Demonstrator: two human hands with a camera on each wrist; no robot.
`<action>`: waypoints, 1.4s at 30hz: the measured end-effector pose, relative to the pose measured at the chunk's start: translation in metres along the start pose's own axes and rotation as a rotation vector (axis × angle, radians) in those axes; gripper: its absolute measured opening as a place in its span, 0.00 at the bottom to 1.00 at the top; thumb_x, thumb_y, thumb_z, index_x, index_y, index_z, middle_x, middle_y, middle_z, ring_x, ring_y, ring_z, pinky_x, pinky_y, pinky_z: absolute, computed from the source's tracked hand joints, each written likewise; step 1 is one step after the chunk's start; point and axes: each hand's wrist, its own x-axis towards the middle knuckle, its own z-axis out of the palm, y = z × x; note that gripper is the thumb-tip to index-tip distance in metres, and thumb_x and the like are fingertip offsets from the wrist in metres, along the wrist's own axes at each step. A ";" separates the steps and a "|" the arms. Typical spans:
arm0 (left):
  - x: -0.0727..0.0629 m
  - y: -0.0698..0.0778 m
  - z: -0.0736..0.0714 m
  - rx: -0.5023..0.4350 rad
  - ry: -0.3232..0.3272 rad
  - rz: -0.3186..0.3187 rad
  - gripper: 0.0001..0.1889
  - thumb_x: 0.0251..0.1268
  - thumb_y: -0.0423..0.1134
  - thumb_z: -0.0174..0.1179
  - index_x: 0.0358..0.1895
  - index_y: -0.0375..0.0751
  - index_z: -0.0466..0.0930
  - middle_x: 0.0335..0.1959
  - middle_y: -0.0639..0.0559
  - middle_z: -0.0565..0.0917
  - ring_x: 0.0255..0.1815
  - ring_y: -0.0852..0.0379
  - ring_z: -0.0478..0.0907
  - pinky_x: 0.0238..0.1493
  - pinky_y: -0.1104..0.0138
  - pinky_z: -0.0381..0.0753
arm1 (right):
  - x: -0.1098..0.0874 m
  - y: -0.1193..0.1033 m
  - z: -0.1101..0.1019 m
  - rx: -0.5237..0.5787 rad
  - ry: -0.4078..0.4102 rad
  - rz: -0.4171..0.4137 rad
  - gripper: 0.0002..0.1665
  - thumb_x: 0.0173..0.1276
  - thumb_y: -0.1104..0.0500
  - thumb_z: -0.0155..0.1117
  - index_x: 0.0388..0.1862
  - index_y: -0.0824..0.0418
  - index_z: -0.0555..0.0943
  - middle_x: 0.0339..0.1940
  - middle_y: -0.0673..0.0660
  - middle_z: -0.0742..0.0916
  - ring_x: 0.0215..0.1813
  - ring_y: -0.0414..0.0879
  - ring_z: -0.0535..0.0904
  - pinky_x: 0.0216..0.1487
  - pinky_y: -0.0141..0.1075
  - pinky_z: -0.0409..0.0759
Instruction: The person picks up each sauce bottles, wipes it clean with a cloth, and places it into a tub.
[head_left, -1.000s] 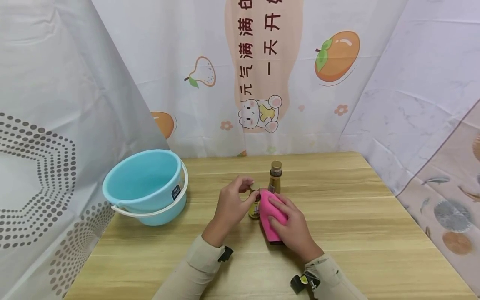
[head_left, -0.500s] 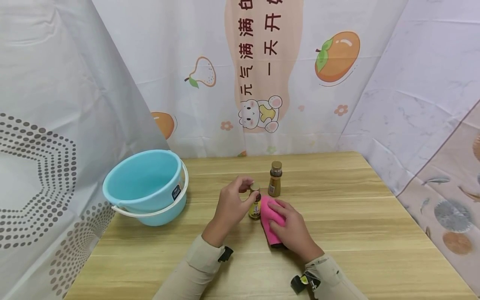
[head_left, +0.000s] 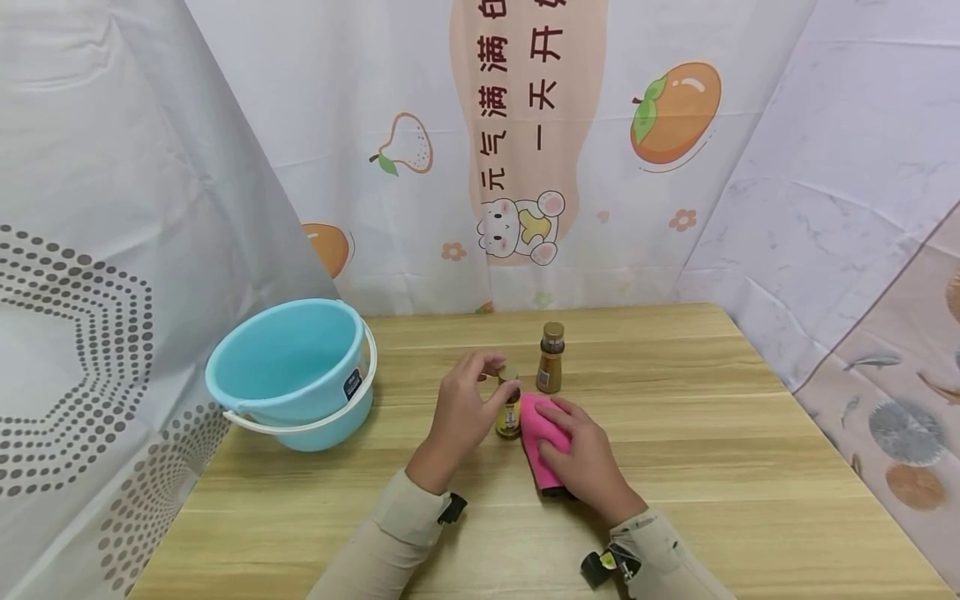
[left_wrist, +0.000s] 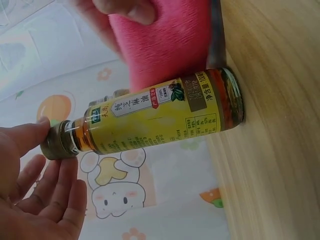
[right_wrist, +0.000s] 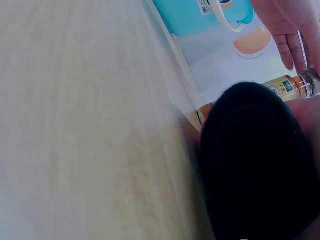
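A small sesame oil bottle (head_left: 509, 421) with a yellow label stands upright on the table. My left hand (head_left: 462, 408) pinches its cap (left_wrist: 59, 140) between thumb and fingers, the fingers spread below the thumb in the left wrist view. Just right of the bottle, my right hand (head_left: 591, 457) grips a pink plush pad (head_left: 537, 457) with a dark lower edge. The pad lies right beside the bottle's label in the left wrist view. A black rounded end (right_wrist: 255, 170) fills much of the right wrist view and hides part of the bottle.
A second brown bottle (head_left: 550, 372) with a gold cap stands behind the pad. To the left is a light blue bucket (head_left: 315, 407) with a white handle (head_left: 318, 427). Printed curtains (head_left: 420, 275) hang along the back and sides of the wooden table (head_left: 712, 467).
The pink pad has come down toward the person with my right hand's fingers, uncovering the lower part of the back bottle. My left hand stays at the sesame oil bottle's cap.
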 end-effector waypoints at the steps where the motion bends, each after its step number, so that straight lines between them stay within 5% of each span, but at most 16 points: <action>1: 0.000 0.000 0.000 0.000 0.001 0.002 0.17 0.64 0.41 0.74 0.51 0.42 0.81 0.44 0.52 0.85 0.45 0.58 0.84 0.49 0.64 0.88 | 0.000 0.000 0.000 -0.001 0.016 -0.020 0.31 0.64 0.60 0.74 0.67 0.50 0.83 0.73 0.58 0.78 0.71 0.57 0.77 0.64 0.53 0.83; 8: 0.001 0.002 -0.001 -0.010 0.002 0.007 0.17 0.63 0.37 0.75 0.51 0.38 0.82 0.43 0.50 0.87 0.45 0.58 0.85 0.49 0.65 0.89 | 0.000 -0.002 -0.001 0.067 0.122 -0.154 0.32 0.63 0.63 0.75 0.67 0.48 0.83 0.74 0.57 0.78 0.70 0.52 0.78 0.56 0.40 0.87; 14: 0.002 0.002 -0.002 -0.048 -0.022 0.015 0.16 0.66 0.38 0.73 0.52 0.37 0.81 0.45 0.46 0.88 0.46 0.55 0.88 0.50 0.65 0.89 | -0.001 -0.003 -0.002 0.152 0.170 -0.227 0.34 0.65 0.64 0.75 0.70 0.49 0.80 0.76 0.57 0.76 0.72 0.55 0.76 0.63 0.23 0.77; 20: 0.002 0.002 -0.002 -0.046 -0.047 0.017 0.15 0.68 0.39 0.71 0.53 0.38 0.81 0.47 0.49 0.89 0.48 0.56 0.88 0.52 0.66 0.89 | -0.001 -0.002 -0.002 0.216 0.173 -0.235 0.33 0.67 0.63 0.75 0.70 0.48 0.80 0.77 0.55 0.75 0.73 0.55 0.75 0.65 0.21 0.74; 28: 0.001 0.003 -0.004 -0.053 -0.072 -0.014 0.15 0.69 0.39 0.69 0.54 0.39 0.81 0.48 0.47 0.89 0.49 0.57 0.87 0.54 0.66 0.88 | -0.001 -0.004 -0.002 0.169 0.148 -0.171 0.34 0.65 0.64 0.75 0.70 0.46 0.80 0.76 0.55 0.76 0.73 0.52 0.75 0.66 0.24 0.75; 42: 0.003 0.003 -0.006 -0.070 -0.067 -0.012 0.15 0.68 0.36 0.69 0.53 0.36 0.81 0.47 0.50 0.89 0.48 0.57 0.88 0.53 0.65 0.89 | -0.001 -0.003 -0.001 0.104 0.068 -0.065 0.31 0.64 0.63 0.74 0.67 0.51 0.83 0.74 0.60 0.78 0.73 0.58 0.75 0.63 0.51 0.84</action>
